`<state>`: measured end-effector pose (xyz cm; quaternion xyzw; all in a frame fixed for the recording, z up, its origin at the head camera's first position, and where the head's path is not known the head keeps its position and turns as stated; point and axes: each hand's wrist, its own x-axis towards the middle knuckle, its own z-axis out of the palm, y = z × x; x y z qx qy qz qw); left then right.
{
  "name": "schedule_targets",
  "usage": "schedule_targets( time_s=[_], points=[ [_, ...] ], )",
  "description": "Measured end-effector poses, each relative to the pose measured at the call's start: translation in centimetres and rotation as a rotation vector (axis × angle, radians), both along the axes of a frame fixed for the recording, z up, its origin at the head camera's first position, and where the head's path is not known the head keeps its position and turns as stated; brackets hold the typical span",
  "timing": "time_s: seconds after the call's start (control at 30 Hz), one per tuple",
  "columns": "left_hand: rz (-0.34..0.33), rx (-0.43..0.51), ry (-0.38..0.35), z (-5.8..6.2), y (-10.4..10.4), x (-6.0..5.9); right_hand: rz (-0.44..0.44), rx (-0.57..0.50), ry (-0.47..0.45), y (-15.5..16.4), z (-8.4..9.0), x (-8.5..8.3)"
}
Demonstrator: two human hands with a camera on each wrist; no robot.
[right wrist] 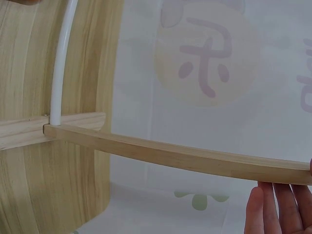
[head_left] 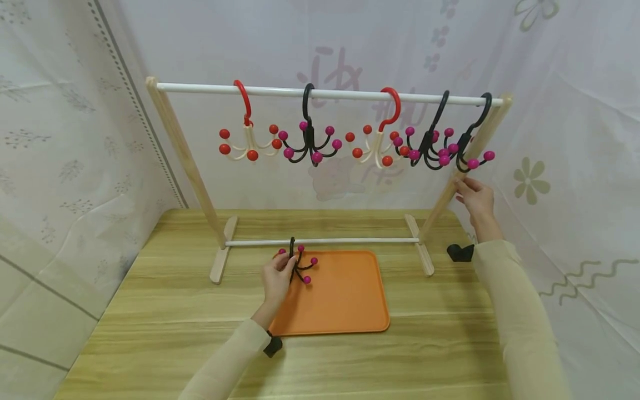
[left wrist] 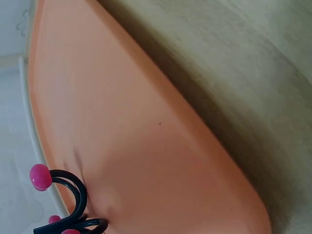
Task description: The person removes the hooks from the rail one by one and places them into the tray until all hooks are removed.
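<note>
My left hand [head_left: 277, 282] pinches a black multi-arm hook hanger with magenta ball tips [head_left: 292, 248] above the left part of an orange tray [head_left: 340, 300]. Some of its curved arms [left wrist: 80, 192] show low in the left wrist view, where the hand itself is out of sight. On the right, my right hand [head_left: 478, 204] grips the wooden post [right wrist: 195, 158] of a rack, below the rightmost black hanger [head_left: 464, 144]; the right wrist view has the fingers against one side of it and a bit of thumb at the frame's edge.
From the rack's white top bar [head_left: 345, 95] hang a red-and-cream hanger [head_left: 249, 139], a black one [head_left: 309, 136], another red-and-cream one [head_left: 378, 147] and a black one [head_left: 426, 144] close to the rightmost. A lower white bar [head_left: 320, 241] runs behind the tray.
</note>
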<state>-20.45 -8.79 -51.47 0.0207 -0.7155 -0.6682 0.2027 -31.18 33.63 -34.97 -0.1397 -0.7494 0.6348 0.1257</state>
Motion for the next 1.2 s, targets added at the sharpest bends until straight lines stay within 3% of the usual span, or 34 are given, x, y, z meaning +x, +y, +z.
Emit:
schedule_targets(
  time_s=[0.17,0.27,0.4,0.57,0.9,1.2],
  points=[
    [-0.035,-0.024,0.016,0.4,0.0,0.3,-0.003,0.001,0.0,-0.1,0.1,0.1],
    [-0.073,-0.002,0.038,1.5,-0.5,0.6,-0.004,0.003,0.005,-0.1,0.2,0.1],
    [-0.069,-0.024,0.124,4.9,-1.4,0.8,-0.007,-0.003,0.016,-0.2,0.2,0.1],
    [0.005,-0.091,0.229,9.2,-2.8,0.3,-0.01,0.0,0.012,-0.2,0.3,0.2],
    [0.092,-0.1,0.294,16.1,-5.7,-0.4,-0.009,0.025,-0.012,-0.3,0.3,0.3],
    [0.11,-0.069,0.376,22.2,-6.7,-0.7,-0.014,0.011,-0.02,-0.3,0.4,0.3]
  ],
)
